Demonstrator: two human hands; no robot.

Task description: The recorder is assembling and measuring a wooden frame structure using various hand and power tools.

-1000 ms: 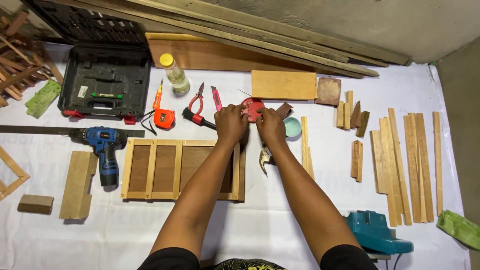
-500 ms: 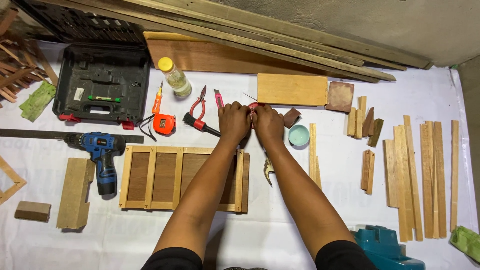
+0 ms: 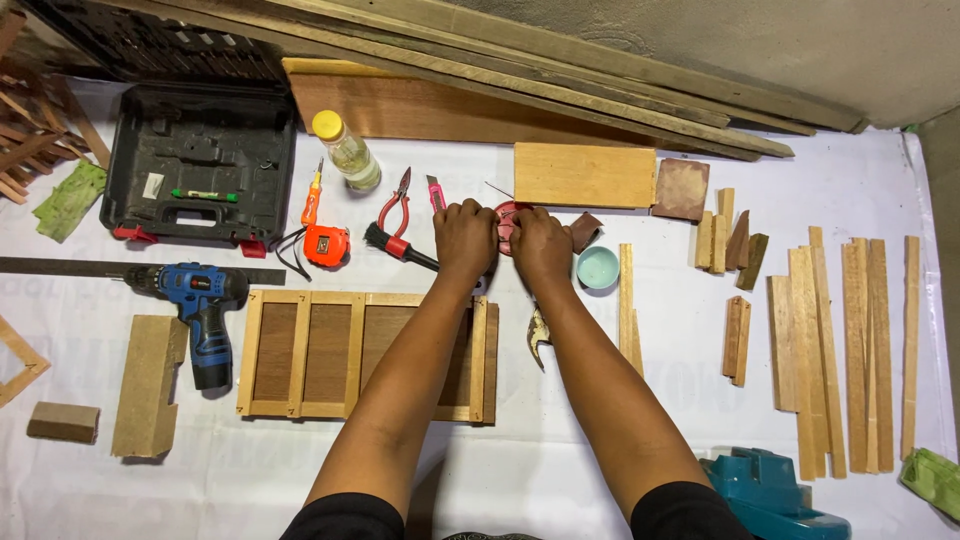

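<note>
both hands, left hand [image 3: 465, 238] and right hand [image 3: 540, 245], have fingers closed around a small red container [image 3: 510, 222].

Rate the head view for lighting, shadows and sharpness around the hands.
Head view: light is soft and even, without glare; short faint shadows sit beside the drill and wooden frame; left hand and right hand look sharp, though they hide most of the red object.

Bright, even light; sharp focus, soft shadows.
</note>
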